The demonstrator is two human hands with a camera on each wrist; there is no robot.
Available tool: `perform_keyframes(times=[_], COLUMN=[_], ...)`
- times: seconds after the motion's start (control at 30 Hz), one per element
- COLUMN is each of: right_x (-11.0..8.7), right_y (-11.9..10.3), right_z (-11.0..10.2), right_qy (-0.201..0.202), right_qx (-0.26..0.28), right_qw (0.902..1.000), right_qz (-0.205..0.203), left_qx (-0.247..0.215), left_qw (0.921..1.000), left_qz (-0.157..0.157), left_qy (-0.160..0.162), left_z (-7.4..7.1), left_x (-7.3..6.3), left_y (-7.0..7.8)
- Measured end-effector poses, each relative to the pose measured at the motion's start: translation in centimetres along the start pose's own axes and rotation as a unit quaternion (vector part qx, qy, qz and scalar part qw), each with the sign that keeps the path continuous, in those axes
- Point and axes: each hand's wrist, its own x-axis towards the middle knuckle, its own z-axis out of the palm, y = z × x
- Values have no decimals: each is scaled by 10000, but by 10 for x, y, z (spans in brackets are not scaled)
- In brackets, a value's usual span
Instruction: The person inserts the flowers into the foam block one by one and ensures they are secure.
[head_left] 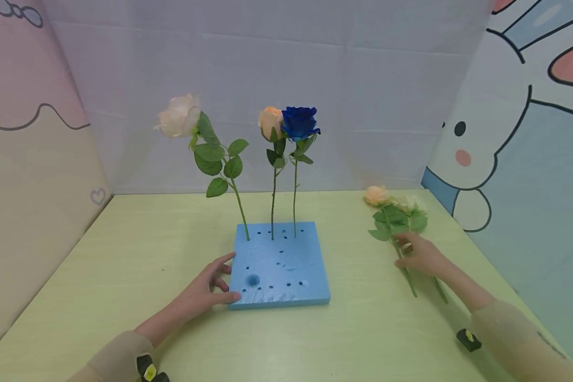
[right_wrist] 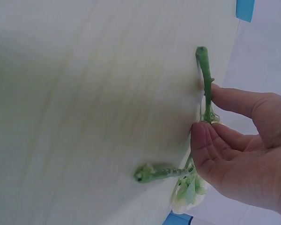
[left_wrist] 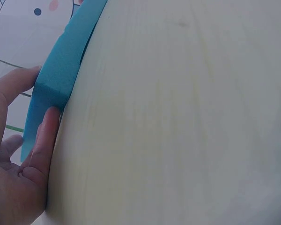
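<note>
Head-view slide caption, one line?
Left hand against blue block with three standing flowers; right hand holding a peach rose by its stem.

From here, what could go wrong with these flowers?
The peach rose in the right hand might drag the lying white rose beside it, as their leaves bunch together. The standing white rose leans left in the blue block and could tip if bumped. The left hand touches only the block's left side, so a push might shift it.
</note>
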Motion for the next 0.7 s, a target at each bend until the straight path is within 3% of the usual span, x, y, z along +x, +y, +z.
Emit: perform_keyframes(times=[0.7], right_x=[8], right_y=[-5], right_z=[-2], right_qy=[-282], right_qx=[418], right_qw=[9987], right_qz=[84], left_qx=[-34], left_qw=[10000], left_qz=[-50], left_qy=[-16], left_z=[0], left_x=[0], left_y=[-1])
